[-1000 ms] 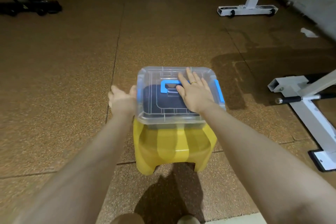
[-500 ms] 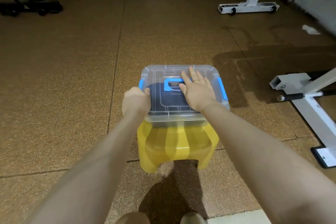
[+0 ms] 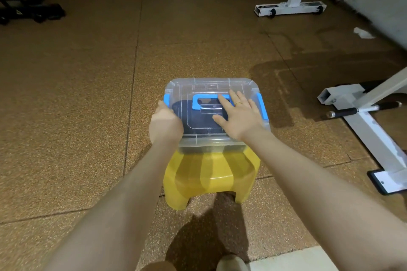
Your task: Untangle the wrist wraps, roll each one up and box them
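Lying at the far left of the speckled brown floor (image 3: 66, 94) was a cluster of black gym equipment (image 3: 28, 10), well apart from everything else. Nearer the middle, the left hand (image 3: 165, 125) was at the left side of the clear plastic box (image 3: 211, 138), its fingers curled over the box's edge just below the blue left latch (image 3: 166, 99); how firmly they gripped could not be told. The box sat on a yellow plastic stool (image 3: 209, 178) with its lid (image 3: 198, 88) on. Through the lid a dark mass showed inside, presumably the wrist wraps (image 3: 196, 119), though no detail of them could be made out. A blue handle (image 3: 198, 101) lay flat on the lid's centre. The right hand (image 3: 239, 116) rested palm-down on the lid with fingers straight and spread, fingertips touching the handle, a ring on one finger. A second blue latch (image 3: 263, 105) sat just beside that hand on the box's right side. Farther right stood a white bench frame (image 3: 363, 125), and another white frame (image 3: 290, 6) stood at the back.
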Demonstrator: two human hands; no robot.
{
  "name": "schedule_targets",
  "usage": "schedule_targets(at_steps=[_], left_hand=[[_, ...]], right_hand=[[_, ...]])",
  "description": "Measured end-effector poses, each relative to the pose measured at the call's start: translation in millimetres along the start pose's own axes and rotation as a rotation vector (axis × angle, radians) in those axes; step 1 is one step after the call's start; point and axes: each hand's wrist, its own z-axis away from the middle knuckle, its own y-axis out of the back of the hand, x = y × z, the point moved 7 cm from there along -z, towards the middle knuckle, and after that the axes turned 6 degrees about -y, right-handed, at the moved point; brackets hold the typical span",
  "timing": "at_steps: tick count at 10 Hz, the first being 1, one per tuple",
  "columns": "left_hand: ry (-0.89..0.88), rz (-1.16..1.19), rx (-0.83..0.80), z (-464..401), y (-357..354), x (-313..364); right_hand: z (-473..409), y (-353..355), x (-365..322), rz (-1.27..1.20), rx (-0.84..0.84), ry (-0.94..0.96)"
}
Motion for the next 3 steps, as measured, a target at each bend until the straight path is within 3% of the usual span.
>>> schedule_targets(at_steps=[2, 3], left_hand=[[-0.043, 0.062, 0.115, 3.4, 2.6, 1.7], [-0.039, 0.066, -0.007, 0.4, -7.2, 5.4]], right_hand=[[-9.1, -1.6, 5.4, -0.051, -0.016, 0.015], [-13.7, 3.8, 10.2, -0.039, 0.054, 0.024]])
